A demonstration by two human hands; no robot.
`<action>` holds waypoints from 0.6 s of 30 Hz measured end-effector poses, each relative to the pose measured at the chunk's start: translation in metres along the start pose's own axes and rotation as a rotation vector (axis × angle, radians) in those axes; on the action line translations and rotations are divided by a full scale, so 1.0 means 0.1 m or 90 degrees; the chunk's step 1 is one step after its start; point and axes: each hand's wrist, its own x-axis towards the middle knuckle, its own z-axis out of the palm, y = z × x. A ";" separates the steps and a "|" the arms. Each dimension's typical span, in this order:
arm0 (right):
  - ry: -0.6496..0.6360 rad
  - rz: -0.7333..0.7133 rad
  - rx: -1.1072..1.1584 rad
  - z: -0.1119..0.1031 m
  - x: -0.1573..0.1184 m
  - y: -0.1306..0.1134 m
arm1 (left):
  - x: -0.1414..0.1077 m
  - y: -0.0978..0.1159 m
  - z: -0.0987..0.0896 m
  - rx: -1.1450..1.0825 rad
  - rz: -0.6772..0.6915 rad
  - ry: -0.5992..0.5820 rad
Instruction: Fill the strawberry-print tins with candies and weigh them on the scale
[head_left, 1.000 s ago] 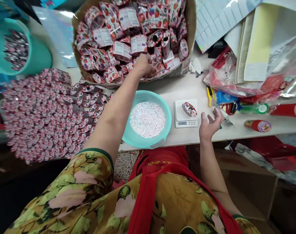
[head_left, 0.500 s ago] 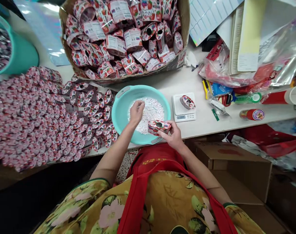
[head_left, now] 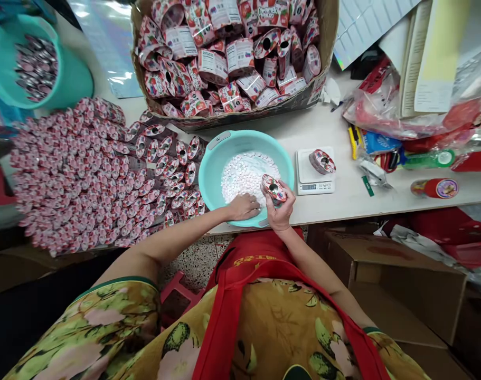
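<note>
A teal basin (head_left: 210, 179) with small white candies (head_left: 244, 174) inside stands at the table's front edge. My left hand (head_left: 244, 207) is down in the basin on the candies, fingers pointing right; whether anything is between them is hidden. At the basin's right side my right hand (head_left: 280, 210) grips a red and white printed package (head_left: 274, 190), tilted, with a dark round hole facing up. Just right of the basin, a similar package (head_left: 322, 161) lies on a white scale (head_left: 315, 187).
Behind the basin is a cardboard box (head_left: 224, 121) of printed packages. Many small packages (head_left: 85, 179) cover the left side, beside a teal bucket (head_left: 72, 79). Plastic bags (head_left: 398, 119), a yellow cutter (head_left: 356, 142) and a red-lidded jar (head_left: 434, 188) lie right.
My left hand has gone from raised over the candies to down among them, nearer the front. My right hand has tilted its package and lifted it slightly. The view has shifted left.
</note>
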 end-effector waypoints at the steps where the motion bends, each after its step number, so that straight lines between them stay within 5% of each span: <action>1: 0.001 0.020 0.000 0.01 -0.01 -0.01 | -0.08 -0.06 -0.03 0.035 -0.008 -0.035; 4: 0.017 0.071 0.002 0.01 0.00 -0.05 | -0.16 -0.17 -0.12 0.082 -0.068 -0.077; 9: -0.026 0.170 0.084 -0.04 0.19 -0.24 | -0.08 -0.24 -0.23 -0.054 -0.226 0.001; 14: -0.188 0.160 0.085 -0.07 0.42 -0.35 | -0.08 -0.13 -0.46 -0.666 -0.307 0.308; 18: -0.307 0.078 -0.027 0.01 0.43 -0.32 | -0.08 0.18 -0.68 -1.081 -0.184 0.552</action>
